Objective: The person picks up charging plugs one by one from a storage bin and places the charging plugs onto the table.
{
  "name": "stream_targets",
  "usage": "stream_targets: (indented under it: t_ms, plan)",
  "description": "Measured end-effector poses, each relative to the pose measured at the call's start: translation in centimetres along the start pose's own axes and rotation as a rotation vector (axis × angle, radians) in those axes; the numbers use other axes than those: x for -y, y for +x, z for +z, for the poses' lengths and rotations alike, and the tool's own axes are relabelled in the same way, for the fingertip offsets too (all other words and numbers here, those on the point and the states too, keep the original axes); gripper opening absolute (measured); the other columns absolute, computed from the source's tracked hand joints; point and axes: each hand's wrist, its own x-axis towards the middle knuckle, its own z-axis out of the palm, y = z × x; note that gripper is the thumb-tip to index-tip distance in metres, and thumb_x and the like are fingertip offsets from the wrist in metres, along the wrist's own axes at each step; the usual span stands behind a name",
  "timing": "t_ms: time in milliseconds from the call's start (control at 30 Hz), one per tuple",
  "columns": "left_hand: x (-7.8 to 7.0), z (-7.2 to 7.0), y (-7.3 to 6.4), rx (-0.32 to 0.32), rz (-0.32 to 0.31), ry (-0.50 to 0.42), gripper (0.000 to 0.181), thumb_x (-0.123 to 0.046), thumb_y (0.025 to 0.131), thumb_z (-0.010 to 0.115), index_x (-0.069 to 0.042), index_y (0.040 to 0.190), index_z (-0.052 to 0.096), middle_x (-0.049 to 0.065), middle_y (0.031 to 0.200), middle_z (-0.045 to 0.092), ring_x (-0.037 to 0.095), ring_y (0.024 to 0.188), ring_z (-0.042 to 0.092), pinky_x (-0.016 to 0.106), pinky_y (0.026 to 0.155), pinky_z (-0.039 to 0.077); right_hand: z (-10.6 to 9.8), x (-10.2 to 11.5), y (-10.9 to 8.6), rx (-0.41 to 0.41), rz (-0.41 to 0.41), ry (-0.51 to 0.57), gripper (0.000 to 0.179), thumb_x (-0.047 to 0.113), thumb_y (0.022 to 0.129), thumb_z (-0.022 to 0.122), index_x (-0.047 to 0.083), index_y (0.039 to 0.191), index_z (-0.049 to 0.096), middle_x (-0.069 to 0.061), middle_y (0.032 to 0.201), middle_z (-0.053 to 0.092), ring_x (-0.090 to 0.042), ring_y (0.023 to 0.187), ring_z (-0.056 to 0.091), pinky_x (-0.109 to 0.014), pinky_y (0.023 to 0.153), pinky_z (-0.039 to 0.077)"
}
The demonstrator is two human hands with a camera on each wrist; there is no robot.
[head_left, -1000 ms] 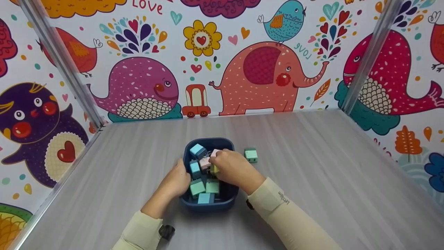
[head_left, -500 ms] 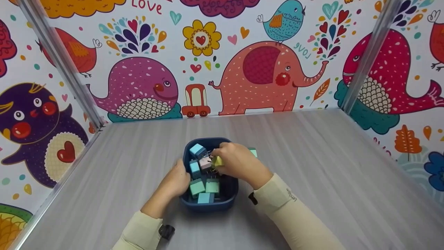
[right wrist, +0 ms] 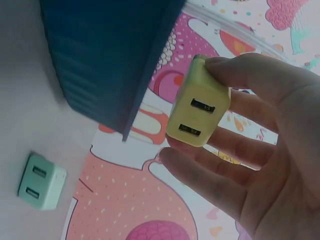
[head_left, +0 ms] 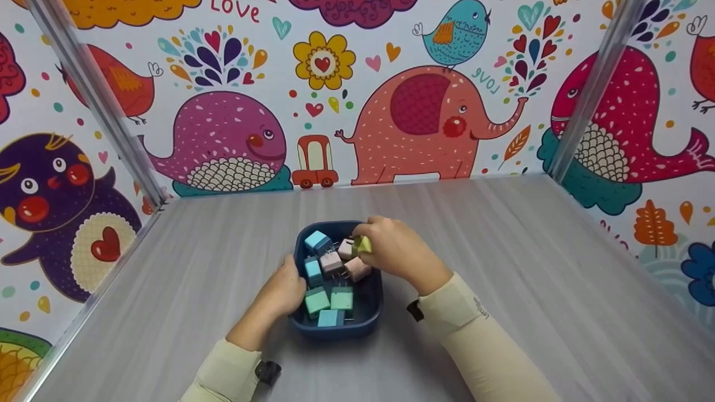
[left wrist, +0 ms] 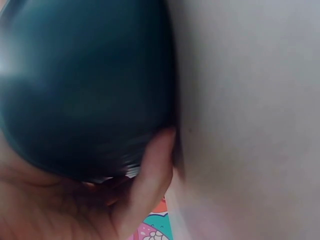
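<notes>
A pale yellow USB charger [right wrist: 200, 110] with two ports is pinched between the thumb and fingers of my right hand [head_left: 402, 248]. That hand is over the right rim of a dark blue plastic bin [head_left: 335, 333]. My left hand [head_left: 284, 287] grips the bin's left side, its thumb pressed on the wall in the left wrist view. Inside the bin lie several chargers: a blue charger [head_left: 318, 243], a pink charger [head_left: 330, 262], a peach charger [head_left: 357, 269] and a green charger [head_left: 342, 298] among them. Metal prongs show on some.
One mint green charger [right wrist: 42, 181] lies on the table right of the bin, hidden behind my right hand in the head view. The grey table [head_left: 223, 234] ends at a wall with cartoon animals [head_left: 416, 128]. Metal posts [head_left: 592, 95] stand at its back corners.
My right hand has lifted the yellow charger from among the others and moved up and right to the rim. The peach charger has come into view. My left hand has stayed on the bin.
</notes>
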Motion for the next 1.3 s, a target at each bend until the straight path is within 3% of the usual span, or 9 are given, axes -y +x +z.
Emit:
stream_targets:
  t_ms: [133, 367, 633, 800, 900, 1133, 1300]
  plan:
    - [0.1, 0.0, 0.1, -0.008, 0.02, 0.016, 0.062, -0.005, 0.108, 0.04, 0.02, 0.159, 0.016, 0.04, 0.163, 0.031, 0.048, 0.148, 0.04, 0.061, 0.117, 0.037, -0.5, -1.0, -0.1, -0.031, 0.039, 0.019, 0.031, 0.018, 0.089, 0.087, 0.011, 0.119, 0.081, -0.014, 0.112, 0.073, -0.026, 0.094, 0.071, -0.04, 0.088, 0.062]
    - [0.1, 0.1, 0.0, 0.0, 0.001, 0.006, 0.064, -0.005, 0.108, 0.039, 0.02, 0.16, 0.012, 0.04, 0.164, 0.028, 0.049, 0.15, 0.037, 0.061, 0.118, 0.036, -0.8, -3.1, -0.1, -0.049, 0.139, 0.021, 0.027, 0.018, 0.09, 0.085, 0.008, 0.116, 0.081, -0.016, 0.114, 0.074, -0.03, 0.095, 0.069, -0.044, 0.089, 0.062]
    - [0.0, 0.1, 0.0, -0.016, -0.004, 0.0, 0.059, -0.005, 0.108, 0.04, 0.018, 0.159, 0.02, 0.039, 0.16, 0.037, 0.045, 0.142, 0.048, 0.061, 0.111, 0.043, -0.8, -5.9, -0.6, -0.037, 0.242, 0.117, 0.03, 0.018, 0.091, 0.085, 0.004, 0.117, 0.08, -0.016, 0.113, 0.077, -0.031, 0.095, 0.071, -0.047, 0.094, 0.06]
    - [0.0, 0.1, 0.0, -0.007, -0.01, -0.003, 0.061, -0.006, 0.109, 0.039, 0.018, 0.16, 0.017, 0.039, 0.163, 0.032, 0.046, 0.146, 0.044, 0.062, 0.114, 0.04, -0.8, -7.4, -0.9, -0.037, 0.305, 0.13, 0.029, 0.017, 0.091, 0.083, 0.002, 0.116, 0.08, -0.017, 0.112, 0.077, -0.032, 0.095, 0.07, -0.049, 0.094, 0.06]
    - [0.0, 0.1, 0.0, 0.0, -0.015, -0.001, 0.062, -0.006, 0.109, 0.039, 0.018, 0.161, 0.015, 0.039, 0.165, 0.029, 0.048, 0.149, 0.039, 0.062, 0.116, 0.038, -0.7, -8.0, -1.0, -0.034, 0.334, 0.133, 0.029, 0.016, 0.091, 0.083, 0.0, 0.115, 0.079, -0.018, 0.111, 0.077, -0.033, 0.093, 0.07, -0.05, 0.093, 0.06]
    - [0.1, 0.1, 0.0, -0.011, -0.002, 0.004, 0.059, -0.005, 0.108, 0.039, 0.017, 0.159, 0.02, 0.039, 0.158, 0.04, 0.044, 0.138, 0.051, 0.061, 0.108, 0.046, -0.1, -9.3, -1.3, -0.058, 0.406, 0.137, 0.03, 0.017, 0.093, 0.081, -0.004, 0.113, 0.078, -0.02, 0.108, 0.077, -0.033, 0.09, 0.07, -0.05, 0.09, 0.06]
    - [0.1, 0.1, 0.0, -0.002, -0.023, -0.006, 0.059, -0.007, 0.109, 0.04, 0.015, 0.16, 0.019, 0.037, 0.16, 0.038, 0.043, 0.14, 0.049, 0.061, 0.111, 0.044, 0.2, -10.0, -1.5, -0.062, 0.477, 0.146, 0.031, 0.016, 0.095, 0.079, -0.005, 0.116, 0.077, -0.022, 0.111, 0.076, -0.035, 0.091, 0.07, -0.051, 0.091, 0.06]
